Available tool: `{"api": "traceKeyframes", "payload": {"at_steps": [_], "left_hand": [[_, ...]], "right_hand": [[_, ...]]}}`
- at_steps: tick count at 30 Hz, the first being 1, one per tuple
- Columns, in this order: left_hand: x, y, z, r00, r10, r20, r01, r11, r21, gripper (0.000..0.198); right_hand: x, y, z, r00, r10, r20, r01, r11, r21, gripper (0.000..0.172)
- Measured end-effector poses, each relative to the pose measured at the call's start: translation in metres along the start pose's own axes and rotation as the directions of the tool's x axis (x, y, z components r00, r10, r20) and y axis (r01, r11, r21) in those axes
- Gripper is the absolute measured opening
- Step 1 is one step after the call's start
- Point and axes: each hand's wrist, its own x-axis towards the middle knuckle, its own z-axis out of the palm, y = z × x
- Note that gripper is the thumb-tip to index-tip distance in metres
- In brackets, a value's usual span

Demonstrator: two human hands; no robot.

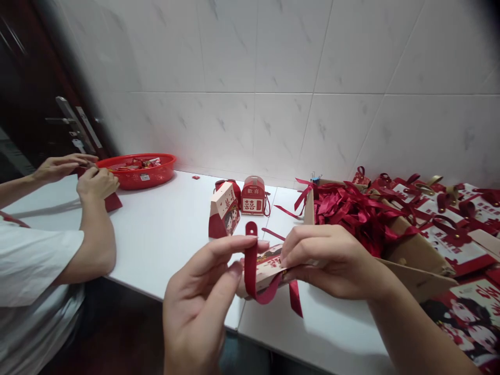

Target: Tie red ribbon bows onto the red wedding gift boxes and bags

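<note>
My left hand [201, 291] pinches a red strap [250, 268] between thumb and forefinger; a small hole shows near the strap's upper end. The strap curves down in a loop beside a small red and cream gift box [269, 263] with printed figures. My right hand [332, 263] grips this box from the right, its fingers closed over the top edge and the thumb underneath. Below the box hangs a dark red ribbon end [296, 298]. Part of the box is hidden behind my fingers.
Behind my hands stand a tilted-looking cream and red box [225, 211] and a red "double happiness" box [253, 197]. A carton [414, 245] full of red ribbons [351, 208] and several gift bags [449, 245] lie right. At left, a co-worker's hands [96, 182] work near a red basket [150, 177].
</note>
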Motion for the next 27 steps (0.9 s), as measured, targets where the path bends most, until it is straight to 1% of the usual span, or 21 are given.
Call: {"api": "traceKeyframes", "payload": {"at_steps": [2,4,6,8,11,15,17,21,25,27], "left_hand": [[-0.001,0.002,-0.002,0.998,-0.015,0.059,0.014,1.0,0.009,0.019],[0.003,0.0,-0.007,0.987,-0.028,0.157,0.019,0.998,0.062,0.021],[0.009,-0.004,-0.011,0.966,-0.055,0.252,0.025,0.992,0.121,0.019],[0.016,-0.008,-0.014,0.951,-0.06,0.304,0.013,0.988,0.153,0.015],[0.021,-0.011,-0.014,0.937,-0.086,0.339,0.027,0.984,0.175,0.01],[0.019,-0.008,-0.01,0.89,-0.23,0.392,0.167,0.968,0.19,0.01],[0.018,-0.006,-0.009,0.879,-0.264,0.397,0.204,0.961,0.188,0.011],[0.016,-0.007,-0.01,0.878,-0.263,0.401,0.206,0.962,0.179,0.012],[0.016,-0.008,-0.011,0.893,-0.187,0.409,0.134,0.979,0.154,0.01],[0.017,-0.007,-0.012,0.888,-0.152,0.433,0.099,0.985,0.142,0.01]], "right_hand": [[-0.001,-0.001,-0.001,0.999,-0.011,0.031,0.012,0.999,-0.04,0.008],[-0.001,-0.002,-0.002,0.998,-0.032,0.055,0.037,0.996,-0.076,0.011],[-0.001,-0.003,-0.004,0.997,-0.062,0.052,0.068,0.992,-0.108,0.012],[0.001,-0.004,-0.005,0.996,-0.088,0.027,0.091,0.986,-0.137,0.012],[0.002,-0.004,-0.006,0.993,-0.118,-0.003,0.116,0.981,-0.156,0.011],[0.003,-0.004,-0.005,0.992,-0.124,-0.019,0.12,0.983,-0.141,0.01],[0.002,-0.004,-0.005,0.992,-0.122,-0.031,0.117,0.984,-0.131,0.009],[0.002,-0.005,-0.005,0.992,-0.121,-0.038,0.116,0.986,-0.115,0.007],[0.003,-0.005,-0.005,0.993,-0.117,-0.036,0.112,0.987,-0.114,0.008],[0.003,-0.006,-0.005,0.992,-0.118,-0.043,0.113,0.987,-0.111,0.009]]}}
